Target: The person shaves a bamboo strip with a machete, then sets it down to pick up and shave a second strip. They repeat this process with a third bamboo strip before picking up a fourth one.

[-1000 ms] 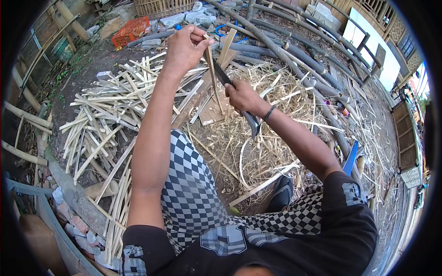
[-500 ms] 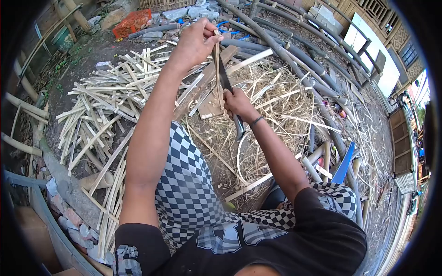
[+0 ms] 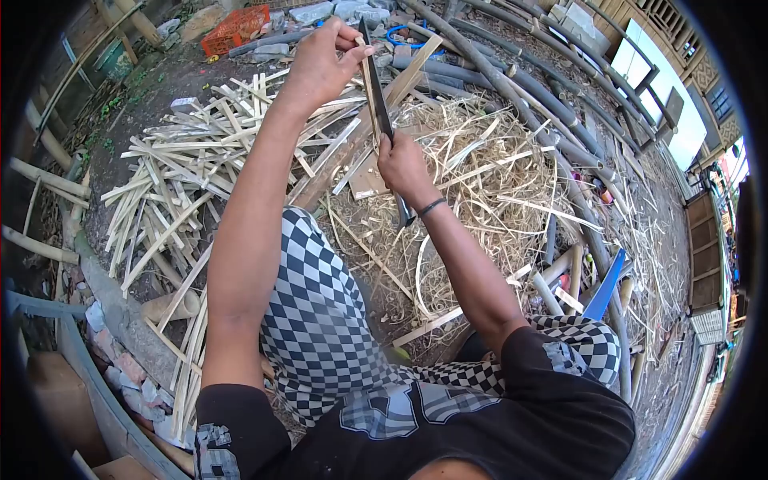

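My left hand [image 3: 324, 66] is raised far out in front, its thumb and fingers pinching the top end of a thin bamboo strip [image 3: 369, 92]. The strip slants down toward my right hand [image 3: 406, 166], which is wrapped around a large knife [image 3: 379, 100]. Its dark blade points up and away, lying along the right side of the strip, with the tip rising past my left fingertips. Below my right fist the end of the knife's handle sticks out. The strip's lower end is hidden near that fist.
Cut bamboo strips [image 3: 172, 164] lie heaped on the left, curled shavings [image 3: 456, 200] on the right. Between them a wooden plank [image 3: 340, 160] slants across. Long poles [image 3: 552, 120] lie behind, an orange crate [image 3: 234, 30] at the back, and a blue blade-shaped object [image 3: 606, 286] at right.
My right hand has moved up with the knife, and the blade now reaches higher beside the strip, past my left fingertips. My left hand has shifted slightly left, still pinching the strip.
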`<state>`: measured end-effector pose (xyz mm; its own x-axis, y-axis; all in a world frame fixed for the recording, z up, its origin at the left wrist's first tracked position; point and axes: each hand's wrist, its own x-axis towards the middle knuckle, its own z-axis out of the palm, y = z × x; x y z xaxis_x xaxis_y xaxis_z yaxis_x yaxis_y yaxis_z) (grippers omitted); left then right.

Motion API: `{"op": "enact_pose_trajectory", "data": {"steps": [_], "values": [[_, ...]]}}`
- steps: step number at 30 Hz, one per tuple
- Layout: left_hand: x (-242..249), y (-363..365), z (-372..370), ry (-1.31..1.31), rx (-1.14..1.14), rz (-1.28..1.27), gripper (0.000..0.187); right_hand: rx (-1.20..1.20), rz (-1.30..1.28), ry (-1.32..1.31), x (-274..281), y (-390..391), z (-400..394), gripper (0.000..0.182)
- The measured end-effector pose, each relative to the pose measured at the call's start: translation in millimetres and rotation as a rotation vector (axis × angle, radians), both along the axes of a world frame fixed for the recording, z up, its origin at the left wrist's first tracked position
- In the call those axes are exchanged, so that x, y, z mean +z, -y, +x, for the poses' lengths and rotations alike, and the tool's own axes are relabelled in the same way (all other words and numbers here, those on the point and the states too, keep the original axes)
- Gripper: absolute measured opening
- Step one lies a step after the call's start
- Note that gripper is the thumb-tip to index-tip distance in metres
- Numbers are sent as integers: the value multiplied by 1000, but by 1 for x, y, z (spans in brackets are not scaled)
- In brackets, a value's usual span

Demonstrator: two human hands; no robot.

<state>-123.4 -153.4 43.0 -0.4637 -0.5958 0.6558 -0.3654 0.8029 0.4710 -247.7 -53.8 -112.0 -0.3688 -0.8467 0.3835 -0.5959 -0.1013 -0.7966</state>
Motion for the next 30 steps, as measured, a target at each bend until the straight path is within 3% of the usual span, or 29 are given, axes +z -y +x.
{"op": "enact_pose_trajectory", "data": {"steps": [5,7,9,11,12,16,19,20,21,23,25,27,30], "values": [[1,-2,1,13,-36,144,31,62,-33,-46,36,-12,-8,30],[-1,-3,1,-3,-62,82,29,90,-28,47,43,-17,-1,25],[2,-13,0,86,30,-65,29,45,-5,72,-3,-10,0,24],[-8,-8,-1,50,-13,-3,29,28,88,15,-40,10,-11,29],[0,-10,-1,16,-51,64,29,-14,110,-87,-31,6,-11,30],[3,-8,-2,35,-53,82,32,9,91,-72,11,-6,-13,31],[3,-14,-2,53,-23,-113,36,46,-9,3,58,-28,-3,29],[14,-27,-5,63,-1,71,32,51,-92,99,58,-29,0,29],[21,-39,-7,76,21,251,28,48,-80,105,26,-15,-1,29],[1,-20,-5,-18,-105,231,32,-30,60,-83,-58,15,-11,28],[5,-13,-6,-118,-226,138,37,-18,76,-10,-44,10,-16,29],[7,-26,-12,49,-77,-10,36,-55,74,-139,-50,8,-16,30],[8,-31,-7,35,-59,16,33,11,50,-40,-61,10,-19,32]]}}
